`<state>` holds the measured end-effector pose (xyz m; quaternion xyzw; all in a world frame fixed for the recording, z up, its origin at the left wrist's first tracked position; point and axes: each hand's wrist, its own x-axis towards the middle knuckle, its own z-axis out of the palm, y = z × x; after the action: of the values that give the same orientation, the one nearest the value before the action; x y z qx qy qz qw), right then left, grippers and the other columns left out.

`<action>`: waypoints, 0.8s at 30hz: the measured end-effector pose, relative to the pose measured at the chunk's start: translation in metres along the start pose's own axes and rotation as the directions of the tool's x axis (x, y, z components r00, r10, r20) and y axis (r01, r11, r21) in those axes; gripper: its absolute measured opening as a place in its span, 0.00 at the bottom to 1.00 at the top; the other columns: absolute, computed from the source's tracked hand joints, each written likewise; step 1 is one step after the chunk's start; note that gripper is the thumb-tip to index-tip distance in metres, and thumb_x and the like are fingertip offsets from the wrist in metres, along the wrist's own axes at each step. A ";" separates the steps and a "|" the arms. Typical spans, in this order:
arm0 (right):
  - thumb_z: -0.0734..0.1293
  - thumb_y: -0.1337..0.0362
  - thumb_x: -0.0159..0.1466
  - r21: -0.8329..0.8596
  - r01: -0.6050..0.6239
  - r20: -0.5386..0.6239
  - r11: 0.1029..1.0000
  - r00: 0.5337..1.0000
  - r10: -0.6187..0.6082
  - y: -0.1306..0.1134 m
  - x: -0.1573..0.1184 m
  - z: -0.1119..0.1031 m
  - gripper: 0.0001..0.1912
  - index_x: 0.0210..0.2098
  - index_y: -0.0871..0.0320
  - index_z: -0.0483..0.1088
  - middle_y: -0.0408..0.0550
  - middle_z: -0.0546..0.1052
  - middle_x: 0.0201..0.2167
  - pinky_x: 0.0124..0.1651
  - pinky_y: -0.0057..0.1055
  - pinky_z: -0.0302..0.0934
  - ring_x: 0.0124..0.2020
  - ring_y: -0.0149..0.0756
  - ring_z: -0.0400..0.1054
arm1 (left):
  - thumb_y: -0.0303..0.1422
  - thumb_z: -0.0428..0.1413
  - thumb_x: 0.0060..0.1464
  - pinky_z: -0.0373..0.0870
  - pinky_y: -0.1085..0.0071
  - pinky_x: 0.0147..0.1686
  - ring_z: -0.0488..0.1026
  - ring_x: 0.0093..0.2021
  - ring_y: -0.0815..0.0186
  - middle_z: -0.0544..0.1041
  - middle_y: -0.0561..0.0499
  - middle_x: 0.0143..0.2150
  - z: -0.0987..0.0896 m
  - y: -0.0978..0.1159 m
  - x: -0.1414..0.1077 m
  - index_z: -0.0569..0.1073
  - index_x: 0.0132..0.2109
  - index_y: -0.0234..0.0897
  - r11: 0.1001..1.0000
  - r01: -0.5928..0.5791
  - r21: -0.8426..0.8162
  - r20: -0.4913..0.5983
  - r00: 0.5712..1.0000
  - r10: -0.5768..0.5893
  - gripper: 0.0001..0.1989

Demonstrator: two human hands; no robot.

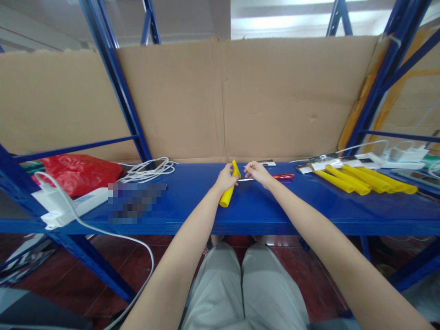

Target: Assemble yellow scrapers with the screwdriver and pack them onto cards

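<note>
Near the middle of the blue shelf, my left hand (226, 178) is closed round a yellow tube (227, 196), whose narrow upper end sticks up past the fingers. Just right of it, my right hand (256, 172) has its fingers bent and pinched together; whatever is between them is too small to make out. A screwdriver with a red handle (284, 176) lies under and beside my right hand, its metal shaft pointing toward the yellow tube. Several more yellow tubes (364, 179) lie in a row at the right.
On the left are a red plastic bag (80, 174), a white power strip (80, 205) and coiled white cable (149, 171). Packaged items (325, 163) lie behind the yellow row. Cardboard (268, 101) stands along the back between blue posts (120, 87). A white cord hangs over the front edge.
</note>
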<state>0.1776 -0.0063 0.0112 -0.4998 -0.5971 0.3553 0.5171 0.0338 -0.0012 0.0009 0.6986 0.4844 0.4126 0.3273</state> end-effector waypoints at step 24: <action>0.59 0.74 0.59 -0.482 0.390 0.154 0.785 0.919 -0.363 0.022 0.011 -0.011 0.09 0.27 0.55 0.58 0.43 0.70 0.26 0.36 0.29 0.59 0.29 0.33 0.65 | 0.19 0.52 0.50 0.65 0.80 0.20 0.71 0.20 0.76 0.75 0.40 0.50 0.000 0.005 -0.005 0.60 0.56 0.31 0.999 0.042 -0.012 -0.011 0.999 -0.042 0.25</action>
<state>0.1932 0.0083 -0.0041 -0.4784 -0.7698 0.0900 0.4129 0.0348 -0.0075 0.0040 0.6841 0.4983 0.4123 0.3371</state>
